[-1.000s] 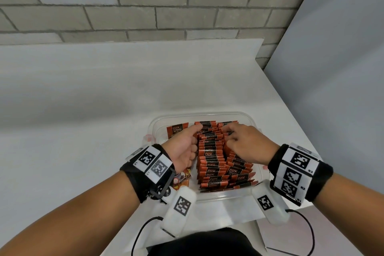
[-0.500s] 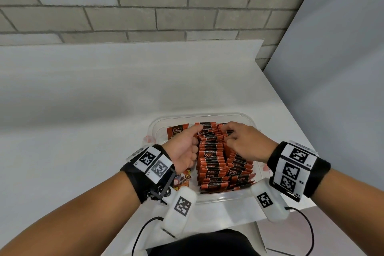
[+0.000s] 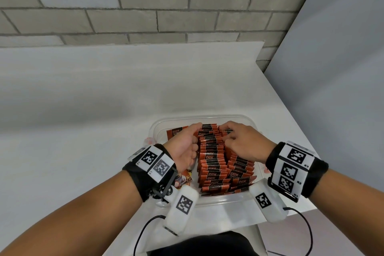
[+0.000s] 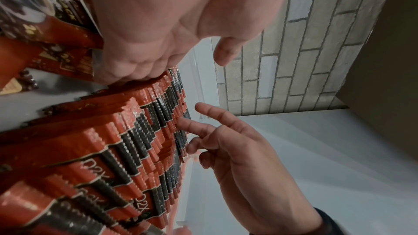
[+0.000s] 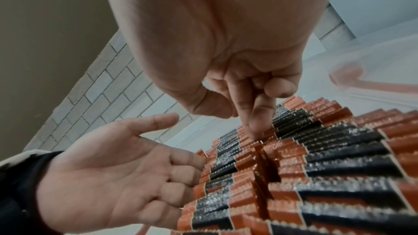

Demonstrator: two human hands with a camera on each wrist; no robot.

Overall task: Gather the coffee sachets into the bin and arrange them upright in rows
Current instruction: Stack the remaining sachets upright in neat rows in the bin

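A clear plastic bin [image 3: 218, 201] holds two rows of orange-and-black coffee sachets [image 3: 212, 160] standing on edge. My left hand [image 3: 184, 145] lies against the left side of the left row, with bent fingers touching the sachets [image 5: 328, 167] and the thumb held apart. My right hand [image 3: 243, 141] is on top of the rows near the far end. Its index finger [image 5: 255, 122] presses down into the seam between the two rows. Neither hand visibly pinches a sachet. One sachet [image 3: 174, 132] rests flat-faced at the bin's far left.
A larger printed coffee pack [image 3: 184, 180] lies in the bin's near left corner under my left wrist. The bin sits on a white table [image 3: 104, 110] near its right edge, with a grey panel [image 3: 332, 68] to the right and a brick wall [image 3: 145, 6] behind.
My right wrist has drifted slightly left while its fingertips stay on the sachet tops. The left hand and the bin have not visibly moved.
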